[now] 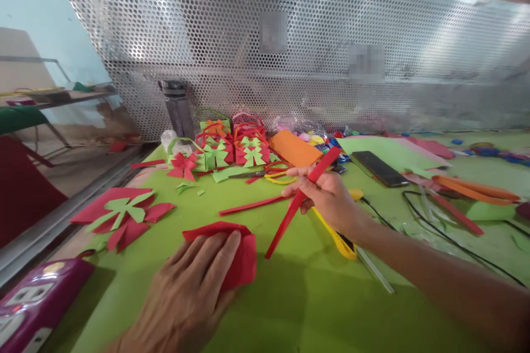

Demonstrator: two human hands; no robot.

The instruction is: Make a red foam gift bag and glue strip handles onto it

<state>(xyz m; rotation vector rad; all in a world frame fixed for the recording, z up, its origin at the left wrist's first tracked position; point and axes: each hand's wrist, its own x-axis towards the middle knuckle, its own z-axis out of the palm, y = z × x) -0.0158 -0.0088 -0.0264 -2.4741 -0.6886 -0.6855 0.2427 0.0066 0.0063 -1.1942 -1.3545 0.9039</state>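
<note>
My left hand (188, 284) lies over a folded red paper piece (245, 265), fingers together across its top, thumb hidden underneath. To the right, my right hand (331, 196) pinches a long red paper strip (285, 224) between thumb and fingers, slanting down toward the red piece without touching it. Another thin red strip (250, 207) lies just behind. Below my right hand is a yellow-handled tool (333, 234), partly covered by the wrist. On the left rest red paper pieces (93, 205) and a green paper bow (124, 209).
Small red and green paper bags (250, 149) with bows stand at the back beside a grey bottle (179, 107). Scissors (252, 175), an orange paper sheet (293, 147) and a phone (380, 168) lie nearby. A purple power strip (62, 281) sits front left; a black cable (451, 251) runs right.
</note>
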